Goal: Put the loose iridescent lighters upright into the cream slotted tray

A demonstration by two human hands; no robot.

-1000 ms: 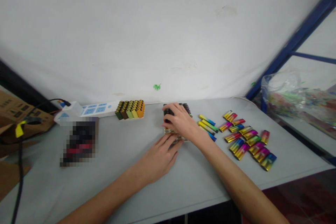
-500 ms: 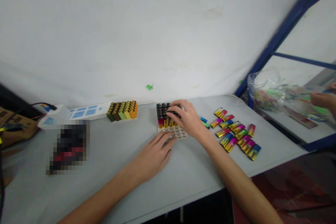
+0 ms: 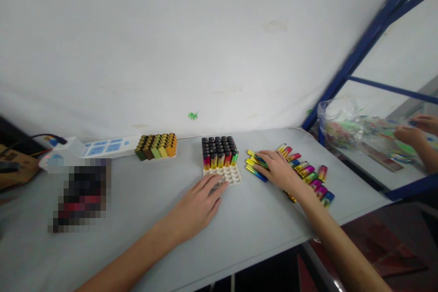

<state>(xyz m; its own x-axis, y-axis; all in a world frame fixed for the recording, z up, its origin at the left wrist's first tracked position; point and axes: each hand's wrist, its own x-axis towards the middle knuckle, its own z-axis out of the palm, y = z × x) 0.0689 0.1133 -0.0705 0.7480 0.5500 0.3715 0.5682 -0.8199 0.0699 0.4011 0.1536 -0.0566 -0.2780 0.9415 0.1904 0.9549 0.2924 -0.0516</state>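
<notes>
A white tray (image 3: 232, 176) stands near the wall, its back rows filled with upright black-topped lighters (image 3: 221, 150) and its front rows bare. My left hand (image 3: 201, 200) rests at the tray's front left corner, fingers spread and touching its edge. My right hand (image 3: 278, 171) lies over several loose shiny lighters (image 3: 256, 173) to the right of the tray, fingers stretched out and nothing visibly gripped. More loose multicoloured lighters (image 3: 310, 176) lie beyond it, partly hidden by the hand and forearm.
A second block of gold-topped lighters (image 3: 157, 146) stands to the left, beside a white power strip (image 3: 111, 147). A pixelated dark object (image 3: 84, 196) lies at the left. Behind a blue frame (image 3: 345, 70) are plastic bags (image 3: 342, 121) and another person's hands (image 3: 415, 134).
My right hand has moved right from the tray to the loose lighters, uncovering the tray's filled rows. The view has shifted slightly. My left hand remains at the tray.
</notes>
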